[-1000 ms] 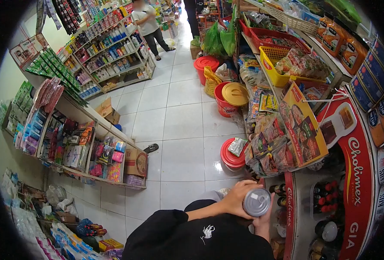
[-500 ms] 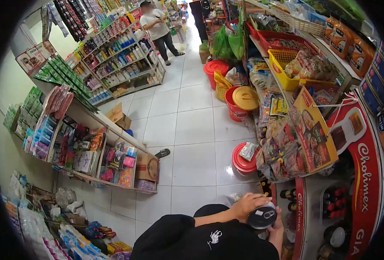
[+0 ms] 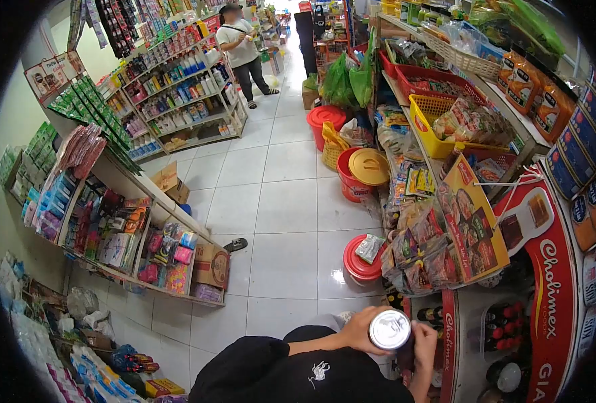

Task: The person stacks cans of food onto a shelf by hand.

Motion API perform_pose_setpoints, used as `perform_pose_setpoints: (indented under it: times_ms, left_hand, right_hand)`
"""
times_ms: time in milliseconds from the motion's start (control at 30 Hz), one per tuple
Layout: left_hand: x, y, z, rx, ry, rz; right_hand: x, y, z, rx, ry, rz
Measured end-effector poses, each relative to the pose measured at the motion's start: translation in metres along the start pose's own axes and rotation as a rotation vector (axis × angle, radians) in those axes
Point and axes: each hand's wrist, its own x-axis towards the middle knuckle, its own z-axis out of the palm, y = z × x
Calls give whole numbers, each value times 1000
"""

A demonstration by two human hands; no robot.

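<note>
A can [image 3: 390, 330] with a shiny silver top and a pull tab is held in front of my body, at the lower middle of the head view. My left hand [image 3: 364, 330] is wrapped round its left side. Just right of the can, my right hand [image 3: 424, 345] has its fingers curled together close to the rim. What those fingers pinch, if anything, is hidden. Most of the can's side is out of sight beneath its top.
A red-lidded bucket [image 3: 363, 258] with a packet on top stands on the tiled floor. To the right is a red-framed rack [image 3: 540, 295] of bottles; to the left, a low shelf [image 3: 170, 248] of packets. Farther off, a person [image 3: 239, 50] stands beside shelves of bottles.
The can has shifted slightly left and its top now looks bright silver instead of dark. My right hand has moved from under the can's edge to its right side, fingers curled.
</note>
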Motion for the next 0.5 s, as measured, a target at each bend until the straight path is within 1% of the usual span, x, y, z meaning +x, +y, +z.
perform_pose_setpoints:
  times_ms: [33,67,133,233,267,333,433,500]
  left_hand:
    - [5,0,-4,36,108,61]
    - [8,-7,-4,18,145,20]
    - [14,-11,0,14,197,-86]
    - [20,-10,13,-63,232,-140]
    - [19,-9,16,-136,216,-203]
    - [17,-2,22,-288,190,-321]
    - [21,15,14,-71,182,-303]
    - [21,19,9,-69,135,-291]
  right_hand:
    - [-3,-13,2,5,165,-40]
    - [0,-2,0,201,247,-31]
    - [-22,-34,24,423,421,22]
    - [-39,-50,49,-284,6,-576]
    - [-40,-59,52,-478,87,-639]
    - [-24,-55,56,-130,152,-618]
    - [-6,-65,47,44,67,-513]
    - [2,-65,44,281,21,-425]
